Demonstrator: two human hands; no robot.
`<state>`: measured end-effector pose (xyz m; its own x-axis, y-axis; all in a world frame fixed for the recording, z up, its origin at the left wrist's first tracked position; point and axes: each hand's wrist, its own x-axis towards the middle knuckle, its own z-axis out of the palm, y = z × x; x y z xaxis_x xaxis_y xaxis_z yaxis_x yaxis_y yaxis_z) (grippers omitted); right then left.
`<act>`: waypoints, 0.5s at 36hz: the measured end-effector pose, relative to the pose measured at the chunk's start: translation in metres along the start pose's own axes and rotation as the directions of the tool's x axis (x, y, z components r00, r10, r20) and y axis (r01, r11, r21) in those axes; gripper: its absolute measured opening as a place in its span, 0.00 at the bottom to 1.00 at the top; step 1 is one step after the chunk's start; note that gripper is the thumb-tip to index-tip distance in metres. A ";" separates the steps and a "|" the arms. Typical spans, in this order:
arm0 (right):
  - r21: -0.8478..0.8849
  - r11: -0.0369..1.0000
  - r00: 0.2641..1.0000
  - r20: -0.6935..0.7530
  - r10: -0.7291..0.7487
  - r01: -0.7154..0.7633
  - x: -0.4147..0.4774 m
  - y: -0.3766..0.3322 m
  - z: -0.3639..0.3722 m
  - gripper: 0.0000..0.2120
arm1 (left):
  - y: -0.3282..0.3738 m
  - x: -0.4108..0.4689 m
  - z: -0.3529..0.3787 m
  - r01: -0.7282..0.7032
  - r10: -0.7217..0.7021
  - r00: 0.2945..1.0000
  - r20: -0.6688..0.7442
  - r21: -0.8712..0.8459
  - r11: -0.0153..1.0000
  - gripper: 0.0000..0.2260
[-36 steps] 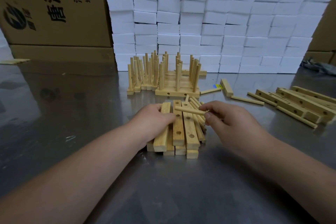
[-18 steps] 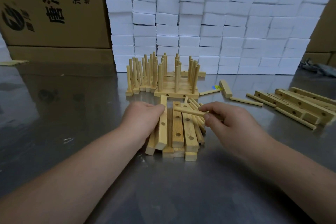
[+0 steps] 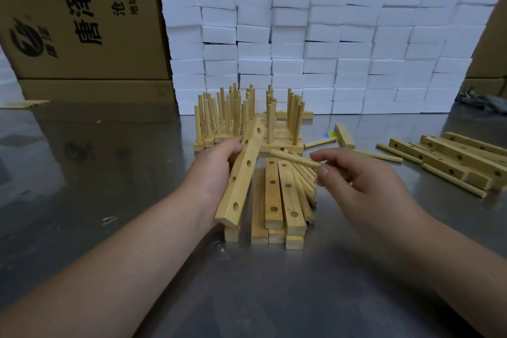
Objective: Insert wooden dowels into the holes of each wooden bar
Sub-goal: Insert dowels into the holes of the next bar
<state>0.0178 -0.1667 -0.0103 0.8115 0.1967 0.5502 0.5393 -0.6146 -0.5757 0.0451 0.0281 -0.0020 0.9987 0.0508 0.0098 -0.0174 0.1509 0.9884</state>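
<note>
Several cardboard boxes point(image 3: 82, 22) and a wall of white foam blocks point(image 3: 356, 49) stand behind the steel tabletop point(image 3: 82, 173). Finished bars with upright dowels point(image 3: 247, 123) stand at the middle rear, loose bars point(image 3: 452, 156) lie well to the right, and a stack of bars point(image 3: 274, 200) lies between both forearms. The left hand point(image 3: 216, 170) grips 1 bar point(image 3: 241, 173), tilted, holes showing, its near end low over the stack's left edge. The right hand point(image 3: 365, 184) pinches 1 dowel point(image 3: 296, 159) above the stack.

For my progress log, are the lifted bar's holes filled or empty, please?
Empty: every visible hole in the bar held by the left hand is bare.
</note>
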 end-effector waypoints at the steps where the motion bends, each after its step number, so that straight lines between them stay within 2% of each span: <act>1: 0.007 1.000 1.000 -0.005 -0.015 0.015 0.000 -0.001 0.000 0.08 | 0.000 0.000 0.000 0.000 0.000 0.999 0.039 -0.015 1.000 0.14; 4: 0.033 0.999 0.999 -0.035 -0.039 0.040 0.000 -0.005 0.001 0.09 | 0.001 -0.001 0.003 -0.015 0.020 0.990 0.137 -0.038 0.999 0.14; 7: 0.026 0.999 0.995 -0.094 -0.037 0.040 0.000 -0.004 0.001 0.09 | 0.002 -0.004 0.006 -0.023 0.045 0.983 0.176 -0.121 0.992 0.11; 10: 0.006 1.000 0.990 -0.136 -0.023 0.024 0.000 -0.001 -0.001 0.10 | 0.004 -0.005 0.005 -0.072 0.088 0.971 0.222 -0.076 0.994 0.12; 13: -0.004 1.000 0.991 -0.134 -0.008 0.007 0.001 0.000 -0.002 0.14 | 0.006 -0.006 0.003 -0.102 0.110 0.961 0.253 -0.045 0.994 0.12; 18: -0.044 0.998 0.987 -0.152 -0.056 0.050 0.000 -0.004 -0.002 0.18 | 0.007 -0.005 0.003 -0.115 0.110 0.955 0.277 0.002 0.993 0.14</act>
<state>0.0153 -0.1655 -0.0070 0.7362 0.1124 0.6674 0.5688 -0.6371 -0.5202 0.0400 0.0263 0.0057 0.9648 -0.2087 0.1598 -0.1317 0.1426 0.9810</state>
